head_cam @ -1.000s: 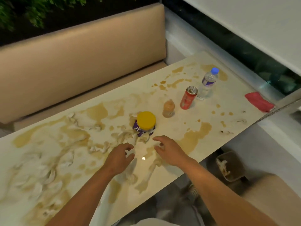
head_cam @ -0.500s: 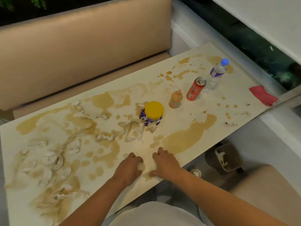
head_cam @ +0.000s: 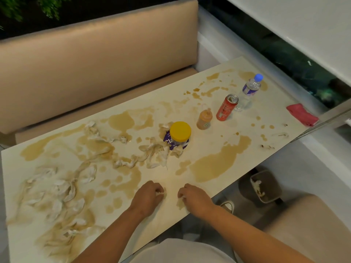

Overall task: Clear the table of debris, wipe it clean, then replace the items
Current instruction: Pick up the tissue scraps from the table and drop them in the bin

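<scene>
Soaked tissue scraps point(head_cam: 57, 188) strewn over the left half of the tabletop point(head_cam: 218, 149), among brown spills. Further right, near the front edge, left hand point(head_cam: 147, 196) curled around a small wet wad, fingers point(head_cam: 158, 190) closed on it. Just beside, right hand point(head_cam: 191, 196) likewise pinching a scrap. Ahead of both, a tissue trail running leftward from the yellow-lidded jar point(head_cam: 179, 134); left hand probably nearer. Lower right, off the tabletop, bin point(head_cam: 266, 186), nearer the right hand.

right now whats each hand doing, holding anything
Left hand: fingers curled round a wad of wet tissue on the table.
Right hand: fingers curled on a scrap of tissue.
</scene>
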`<act>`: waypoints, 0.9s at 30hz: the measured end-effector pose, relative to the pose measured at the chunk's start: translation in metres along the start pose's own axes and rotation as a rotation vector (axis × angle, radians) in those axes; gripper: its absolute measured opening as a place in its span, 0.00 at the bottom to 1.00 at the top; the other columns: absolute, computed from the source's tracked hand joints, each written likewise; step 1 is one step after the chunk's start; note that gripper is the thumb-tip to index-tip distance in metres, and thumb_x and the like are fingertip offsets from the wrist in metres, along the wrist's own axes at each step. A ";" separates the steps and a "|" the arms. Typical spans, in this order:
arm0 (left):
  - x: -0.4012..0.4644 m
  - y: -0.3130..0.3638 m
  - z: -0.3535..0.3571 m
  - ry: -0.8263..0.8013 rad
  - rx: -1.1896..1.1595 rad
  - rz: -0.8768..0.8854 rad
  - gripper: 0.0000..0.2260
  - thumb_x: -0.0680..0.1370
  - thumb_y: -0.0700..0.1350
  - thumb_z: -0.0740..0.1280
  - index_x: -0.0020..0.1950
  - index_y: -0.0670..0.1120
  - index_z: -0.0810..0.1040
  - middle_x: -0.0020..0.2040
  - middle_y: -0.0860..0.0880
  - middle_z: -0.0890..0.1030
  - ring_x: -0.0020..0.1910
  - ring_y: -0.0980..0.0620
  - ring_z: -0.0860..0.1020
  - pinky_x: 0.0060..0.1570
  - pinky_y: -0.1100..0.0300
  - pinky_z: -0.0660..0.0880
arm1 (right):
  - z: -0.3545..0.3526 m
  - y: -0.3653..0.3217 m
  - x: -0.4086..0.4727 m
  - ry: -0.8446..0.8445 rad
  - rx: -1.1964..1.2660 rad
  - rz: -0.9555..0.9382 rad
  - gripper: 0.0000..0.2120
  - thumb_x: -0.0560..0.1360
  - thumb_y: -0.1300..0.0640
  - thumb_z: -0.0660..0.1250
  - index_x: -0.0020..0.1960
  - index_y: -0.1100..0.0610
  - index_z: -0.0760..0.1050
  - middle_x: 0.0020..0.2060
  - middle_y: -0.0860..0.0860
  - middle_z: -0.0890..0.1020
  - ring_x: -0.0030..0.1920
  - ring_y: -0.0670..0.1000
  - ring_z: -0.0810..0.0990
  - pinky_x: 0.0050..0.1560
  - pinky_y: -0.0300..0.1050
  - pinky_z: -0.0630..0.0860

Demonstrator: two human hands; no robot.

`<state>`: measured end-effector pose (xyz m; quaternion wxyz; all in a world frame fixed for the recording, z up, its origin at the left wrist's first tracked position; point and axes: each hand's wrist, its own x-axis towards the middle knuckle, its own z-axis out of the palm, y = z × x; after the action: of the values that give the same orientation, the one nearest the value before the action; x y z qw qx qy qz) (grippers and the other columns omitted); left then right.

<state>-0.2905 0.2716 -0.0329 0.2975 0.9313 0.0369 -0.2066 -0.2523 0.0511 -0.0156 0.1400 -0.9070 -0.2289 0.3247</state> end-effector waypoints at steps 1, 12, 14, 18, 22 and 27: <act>0.003 0.002 -0.002 0.012 -0.020 0.006 0.06 0.79 0.49 0.70 0.55 0.53 0.81 0.51 0.53 0.75 0.48 0.54 0.75 0.46 0.62 0.68 | -0.005 0.001 -0.001 0.017 0.036 0.016 0.14 0.81 0.62 0.63 0.63 0.51 0.78 0.56 0.51 0.77 0.56 0.55 0.78 0.54 0.46 0.73; 0.095 0.070 -0.028 0.158 -0.124 0.166 0.05 0.78 0.45 0.72 0.53 0.48 0.83 0.65 0.49 0.76 0.63 0.51 0.77 0.53 0.60 0.70 | -0.079 0.024 -0.021 0.413 0.375 0.098 0.08 0.81 0.58 0.66 0.57 0.50 0.81 0.55 0.45 0.81 0.55 0.46 0.78 0.56 0.37 0.71; 0.111 0.079 -0.028 0.132 -0.080 0.141 0.07 0.78 0.44 0.70 0.55 0.46 0.84 0.67 0.48 0.75 0.63 0.49 0.77 0.53 0.57 0.73 | -0.086 0.031 -0.023 0.460 0.401 0.099 0.08 0.80 0.58 0.66 0.56 0.50 0.81 0.53 0.44 0.81 0.53 0.44 0.78 0.54 0.31 0.69; 0.131 0.085 -0.024 0.124 -0.021 0.065 0.07 0.79 0.41 0.67 0.54 0.46 0.84 0.62 0.47 0.78 0.59 0.46 0.79 0.48 0.59 0.71 | -0.089 0.040 -0.030 0.490 0.440 0.099 0.08 0.80 0.58 0.67 0.56 0.49 0.82 0.51 0.41 0.80 0.51 0.40 0.77 0.52 0.24 0.66; 0.131 0.088 -0.018 0.130 0.034 -0.007 0.07 0.79 0.41 0.67 0.49 0.49 0.84 0.52 0.47 0.83 0.52 0.45 0.81 0.43 0.57 0.73 | -0.084 0.048 -0.040 0.490 0.526 0.125 0.08 0.80 0.59 0.68 0.55 0.49 0.82 0.51 0.41 0.80 0.52 0.40 0.78 0.53 0.25 0.69; 0.122 0.096 -0.010 0.101 -0.079 0.004 0.06 0.78 0.45 0.71 0.54 0.49 0.79 0.49 0.51 0.82 0.49 0.49 0.81 0.48 0.55 0.78 | -0.079 0.063 -0.053 0.475 0.668 0.197 0.09 0.81 0.59 0.67 0.56 0.48 0.81 0.52 0.36 0.80 0.52 0.30 0.76 0.51 0.22 0.68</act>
<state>-0.1570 0.1917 -0.0238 0.3325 0.9282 0.0581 -0.1569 -0.2165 -0.0375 0.0457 0.4435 -0.8790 0.0153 0.1745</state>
